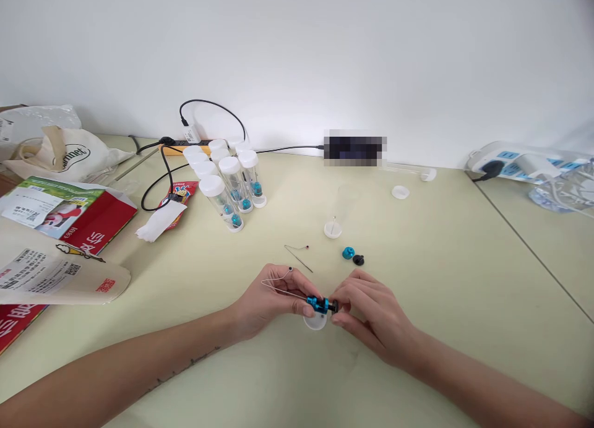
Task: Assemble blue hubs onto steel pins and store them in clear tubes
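Observation:
Between the thumb and fingers of my left hand (pixel 285 295) is a small blue metal fitting (pixel 317 303), with a thin bent wire (pixel 275 287) running out to the left and ending in a dark bead. My right hand (pixel 366 307) pinches the black knob (pixel 335 306) at the fitting's right end. Just below lies a white round cap (pixel 314 321), partly covered by the fitting and my left thumb. Beyond my hands rest another bent wire (pixel 298 257) with a dark red tip, a blue metal piece (pixel 348 253) and a black knob piece (pixel 359 260).
Several white-capped clear tubes (pixel 227 190) holding blue parts stand at back left. A clear tube (pixel 341 208) is in the middle, another (pixel 408 170) lies behind a loose white cap (pixel 400 192). Bags and boxes (pixel 74 211) crowd the left; a power strip (pixel 520 162) is at right.

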`<state>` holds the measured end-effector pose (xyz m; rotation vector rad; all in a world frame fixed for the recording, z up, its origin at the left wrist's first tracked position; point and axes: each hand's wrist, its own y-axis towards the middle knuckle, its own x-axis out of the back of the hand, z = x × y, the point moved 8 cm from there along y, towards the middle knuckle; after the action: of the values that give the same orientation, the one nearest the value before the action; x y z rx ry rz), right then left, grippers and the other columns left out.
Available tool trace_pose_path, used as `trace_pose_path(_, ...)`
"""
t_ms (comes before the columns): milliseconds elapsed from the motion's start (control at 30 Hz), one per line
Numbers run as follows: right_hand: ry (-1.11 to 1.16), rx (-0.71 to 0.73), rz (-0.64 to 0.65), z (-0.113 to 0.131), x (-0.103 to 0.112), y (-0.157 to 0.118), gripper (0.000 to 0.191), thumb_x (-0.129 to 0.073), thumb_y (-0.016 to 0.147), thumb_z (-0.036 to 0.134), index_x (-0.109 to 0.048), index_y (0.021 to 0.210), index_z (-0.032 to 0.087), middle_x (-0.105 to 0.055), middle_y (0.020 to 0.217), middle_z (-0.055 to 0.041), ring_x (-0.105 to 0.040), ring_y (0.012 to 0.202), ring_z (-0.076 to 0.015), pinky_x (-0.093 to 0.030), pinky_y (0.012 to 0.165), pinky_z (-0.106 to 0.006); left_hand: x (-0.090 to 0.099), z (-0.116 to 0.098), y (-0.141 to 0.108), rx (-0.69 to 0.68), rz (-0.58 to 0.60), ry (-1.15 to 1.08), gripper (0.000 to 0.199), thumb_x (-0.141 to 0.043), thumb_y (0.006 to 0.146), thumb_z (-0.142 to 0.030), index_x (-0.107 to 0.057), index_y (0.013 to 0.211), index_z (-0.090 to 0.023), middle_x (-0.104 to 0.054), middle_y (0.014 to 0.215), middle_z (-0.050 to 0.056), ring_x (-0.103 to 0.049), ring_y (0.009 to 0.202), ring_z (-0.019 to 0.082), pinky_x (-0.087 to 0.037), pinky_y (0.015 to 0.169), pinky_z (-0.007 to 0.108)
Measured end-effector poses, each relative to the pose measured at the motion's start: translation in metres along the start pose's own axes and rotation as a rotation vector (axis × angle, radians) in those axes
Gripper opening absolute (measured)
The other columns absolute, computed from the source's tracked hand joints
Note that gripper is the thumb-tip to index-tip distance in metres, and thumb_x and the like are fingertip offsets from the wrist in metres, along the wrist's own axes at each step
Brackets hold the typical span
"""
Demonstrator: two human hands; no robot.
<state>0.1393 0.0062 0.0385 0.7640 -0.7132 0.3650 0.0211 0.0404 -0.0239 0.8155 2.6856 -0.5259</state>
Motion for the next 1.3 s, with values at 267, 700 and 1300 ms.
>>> trace_pose_path(267, 0.009, 0.0, 0.021, 0.0003, -0.0019, -0.0003, 0.016, -0.041, 0.095, 0.029, -0.05, 0.089, 0.018, -0.056, 0.067, -0.0004, -0.047, 0.059, -0.0117, -0.038, 0.061, -0.027, -0.0006, -0.0021, -0.0003, -0.017, 0.009, -0.003, 0.018, -0.079, 0.059, -0.013, -0.072, 0.076, -0.016, -0.071, 0.076, 0.003, -0.065, 0.074, 0.015, -0.05, 0.067, 0.024)
trace_pose_path(700, -0.012, -0.042, 0.034, -0.0035, -0.0014, -0.0013, 0.027, -0.029, 0.098, 0.034, -0.048, 0.086, 0.018, -0.058, 0.075, -0.0039, -0.051, 0.066, -0.0143, -0.039, 0.065, -0.03, 0.0029, -0.002, -0.0002, -0.024, -0.038, -0.002, 0.02, -0.081, 0.057, -0.015, -0.071, 0.075, -0.015, -0.07, 0.076, 0.004, -0.064, 0.073, 0.016, -0.05, 0.068, 0.027)
trace_pose_path(1300, -0.06, 0.007, -0.012, 0.0009, 0.0015, 0.0009, 0.029, -0.033, 0.098, 0.033, -0.05, 0.082, 0.017, -0.058, 0.066, -0.002, -0.049, 0.059, -0.0124, -0.037, 0.061, -0.028, 0.0012, -0.0021, -0.0008, -0.015, -0.028, 0.022, 0.02, -0.081, 0.057, -0.015, -0.072, 0.075, -0.016, -0.07, 0.077, 0.005, -0.065, 0.076, 0.018, -0.051, 0.069, 0.028)
